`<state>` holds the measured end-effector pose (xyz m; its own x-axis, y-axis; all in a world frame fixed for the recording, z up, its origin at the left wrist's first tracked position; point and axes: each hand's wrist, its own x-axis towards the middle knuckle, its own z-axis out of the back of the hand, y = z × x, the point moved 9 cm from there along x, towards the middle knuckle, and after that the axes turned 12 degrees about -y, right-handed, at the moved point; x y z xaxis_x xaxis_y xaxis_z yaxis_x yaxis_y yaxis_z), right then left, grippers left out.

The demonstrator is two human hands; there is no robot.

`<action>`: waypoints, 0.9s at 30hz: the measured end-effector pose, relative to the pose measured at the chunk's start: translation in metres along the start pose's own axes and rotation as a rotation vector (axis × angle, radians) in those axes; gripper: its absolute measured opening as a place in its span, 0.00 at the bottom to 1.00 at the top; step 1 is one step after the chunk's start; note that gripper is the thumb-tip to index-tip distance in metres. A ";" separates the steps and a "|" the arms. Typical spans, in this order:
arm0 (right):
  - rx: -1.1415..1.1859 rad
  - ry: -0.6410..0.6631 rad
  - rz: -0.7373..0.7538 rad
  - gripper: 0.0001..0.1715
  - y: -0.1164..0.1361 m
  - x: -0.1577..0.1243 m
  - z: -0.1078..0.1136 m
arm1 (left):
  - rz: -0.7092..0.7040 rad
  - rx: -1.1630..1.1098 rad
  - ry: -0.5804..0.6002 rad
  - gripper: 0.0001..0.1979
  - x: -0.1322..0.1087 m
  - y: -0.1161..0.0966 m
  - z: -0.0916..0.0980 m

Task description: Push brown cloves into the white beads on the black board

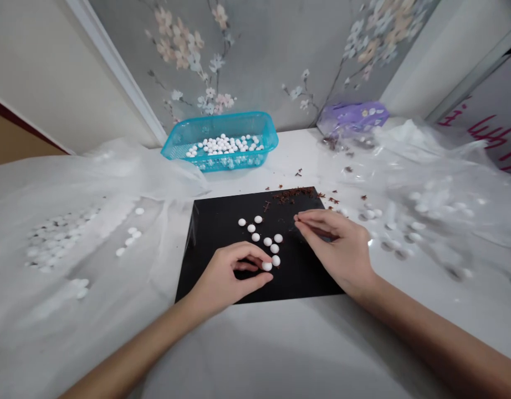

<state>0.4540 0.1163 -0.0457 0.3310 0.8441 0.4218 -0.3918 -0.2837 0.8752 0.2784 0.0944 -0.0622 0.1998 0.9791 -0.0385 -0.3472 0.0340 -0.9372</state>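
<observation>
Over the front of a black board (222, 216), my left hand (234, 271) holds a small white ball (267, 266) between thumb and fingertips. Another white ball (276, 261) lies right beside it, with several more loosely strewn on the board behind. My right hand (338, 244) is above the board's right side, thumb and forefinger pinched together. Something tiny and dark reddish-brown shows at those fingertips, too small to name. Just beyond them, a heap of small reddish-brown star-shaped bits (295, 195) lies along the board's far right edge.
A blue plastic basket (220, 162) of white balls stands at the back. Clear plastic sheeting (114, 166) with white balls under or in it spreads at left. More clear plastic (442, 172) and balls lie at right, near a purple package (355, 116) against the wall.
</observation>
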 end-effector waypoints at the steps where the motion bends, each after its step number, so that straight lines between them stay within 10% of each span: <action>1: 0.015 0.017 -0.001 0.04 0.002 -0.001 -0.002 | 0.010 -0.011 -0.005 0.05 0.001 0.002 0.001; 16: 0.045 0.523 0.261 0.07 0.036 -0.038 -0.037 | 0.043 0.048 -0.020 0.06 0.004 0.009 0.000; 27: -0.106 0.432 0.271 0.06 0.032 -0.034 -0.033 | -0.087 0.193 -0.173 0.04 0.004 0.003 0.012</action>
<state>0.4016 0.0935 -0.0399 -0.1706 0.8638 0.4741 -0.5061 -0.4897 0.7100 0.2674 0.1011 -0.0606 0.0826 0.9900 0.1144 -0.5071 0.1405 -0.8503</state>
